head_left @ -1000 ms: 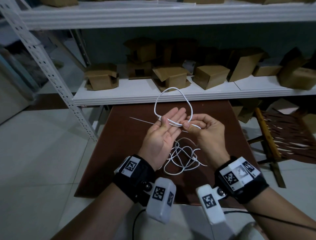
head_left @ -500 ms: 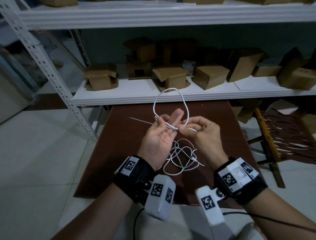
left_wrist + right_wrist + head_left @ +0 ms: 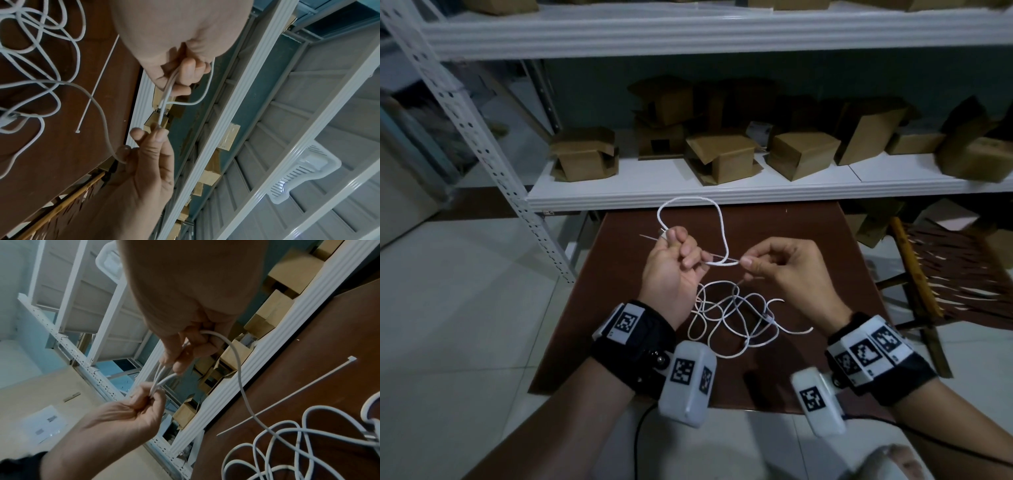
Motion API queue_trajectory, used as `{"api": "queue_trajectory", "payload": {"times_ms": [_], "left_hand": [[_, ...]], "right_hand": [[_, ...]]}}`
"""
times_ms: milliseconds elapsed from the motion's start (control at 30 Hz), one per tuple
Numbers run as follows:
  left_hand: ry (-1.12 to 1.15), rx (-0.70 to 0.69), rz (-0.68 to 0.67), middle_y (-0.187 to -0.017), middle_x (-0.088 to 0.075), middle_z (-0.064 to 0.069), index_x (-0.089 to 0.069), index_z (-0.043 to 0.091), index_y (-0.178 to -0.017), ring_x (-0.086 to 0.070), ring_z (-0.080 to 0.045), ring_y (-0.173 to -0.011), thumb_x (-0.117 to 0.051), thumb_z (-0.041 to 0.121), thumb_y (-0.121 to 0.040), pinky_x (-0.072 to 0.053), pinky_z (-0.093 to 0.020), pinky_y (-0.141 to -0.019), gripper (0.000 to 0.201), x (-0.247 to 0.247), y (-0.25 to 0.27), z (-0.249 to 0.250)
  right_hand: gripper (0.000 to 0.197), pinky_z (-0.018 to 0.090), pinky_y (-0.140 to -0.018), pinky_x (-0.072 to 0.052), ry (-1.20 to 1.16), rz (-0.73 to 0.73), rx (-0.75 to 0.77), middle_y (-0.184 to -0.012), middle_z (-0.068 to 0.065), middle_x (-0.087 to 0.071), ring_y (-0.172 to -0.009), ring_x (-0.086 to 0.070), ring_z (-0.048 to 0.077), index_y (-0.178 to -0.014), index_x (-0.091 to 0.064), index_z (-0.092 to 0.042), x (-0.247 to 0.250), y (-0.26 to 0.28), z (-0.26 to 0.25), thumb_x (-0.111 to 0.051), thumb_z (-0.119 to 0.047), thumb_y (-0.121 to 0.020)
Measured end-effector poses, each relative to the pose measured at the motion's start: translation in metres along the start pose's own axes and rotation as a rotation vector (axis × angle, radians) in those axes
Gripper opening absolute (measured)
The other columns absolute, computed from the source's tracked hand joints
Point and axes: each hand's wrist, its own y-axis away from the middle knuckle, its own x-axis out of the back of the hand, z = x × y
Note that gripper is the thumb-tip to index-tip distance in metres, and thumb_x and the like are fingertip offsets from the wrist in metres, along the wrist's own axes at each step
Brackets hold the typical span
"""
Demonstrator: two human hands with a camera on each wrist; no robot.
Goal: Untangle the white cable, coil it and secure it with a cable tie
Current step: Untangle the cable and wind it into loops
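While the left hand [image 3: 671, 270] is curling its fingers around the white cable [image 3: 736, 318] above the brown table [image 3: 808, 233], a loop is arching up between both hands. Right of that loop, the right hand [image 3: 787, 270] is pinching a cable bend, the tangle lying on the table below. A cable tie [image 3: 96, 84] is lying on the table beyond.
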Motion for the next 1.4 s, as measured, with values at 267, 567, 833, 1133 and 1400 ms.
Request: {"api": "queue_trajectory", "payload": {"times_ms": [267,567,833,1133,1400], "left_hand": [[0.018,0.108,-0.073,-0.056,-0.033,0.007,-0.046,0.014,-0.081,-0.025,-0.003,-0.037,-0.029,0.020,-0.116,-0.021,-0.017,-0.040,0.039,-0.003,0.002,0.003],[-0.083,0.182,-0.185,-0.056,-0.035,0.007,-0.047,0.015,-0.083,-0.027,-0.003,-0.039,-0.023,0.011,-0.114,-0.024,-0.017,-0.038,0.040,0.003,-0.001,0.024],[-0.062,0.152,-0.176,-0.057,-0.036,0.007,-0.048,0.015,-0.082,-0.026,-0.003,-0.038,-0.027,0.014,-0.115,-0.020,-0.017,-0.039,0.039,0.005,-0.007,0.028],[-0.104,0.191,-0.180,-0.057,-0.035,0.007,-0.046,0.015,-0.083,-0.027,-0.002,-0.039,-0.025,0.014,-0.116,-0.022,-0.016,-0.039,0.039,0.003,0.000,0.012],[-0.104,0.223,-0.167,-0.058,-0.034,0.006,-0.046,0.014,-0.083,-0.026,-0.002,-0.039,-0.029,0.022,-0.115,-0.021,-0.015,-0.038,0.037,-0.001,0.004,-0.002]], "right_hand": [[0.013,0.043,-0.076,-0.058,0.136,-0.048,0.130,-0.078,0.006,-0.077,-0.075,-0.073,0.022,-0.087,-0.080,-0.021,0.009,-0.003,-0.002,-0.090,-0.016,-0.080],[0.009,0.041,-0.066,-0.053,0.326,-0.130,0.105,-0.073,0.001,-0.074,-0.067,-0.067,0.021,-0.080,-0.079,-0.028,0.022,-0.005,0.005,-0.088,-0.030,-0.083],[0.019,0.032,-0.085,-0.048,0.575,-0.086,0.159,-0.095,-0.013,-0.066,-0.096,-0.059,0.014,-0.077,-0.073,-0.035,0.021,-0.009,0.011,-0.079,-0.024,-0.091],[0.016,0.044,-0.069,-0.060,0.209,0.044,-0.135,-0.071,0.006,-0.078,-0.063,-0.072,0.022,-0.076,-0.077,-0.015,0.012,-0.009,0.009,-0.078,-0.022,-0.091],[0.012,0.030,-0.077,-0.051,-0.054,0.112,-0.066,-0.094,0.010,-0.081,-0.082,-0.069,0.013,-0.100,-0.080,-0.008,0.009,-0.007,0.008,-0.074,0.000,-0.093]]}}
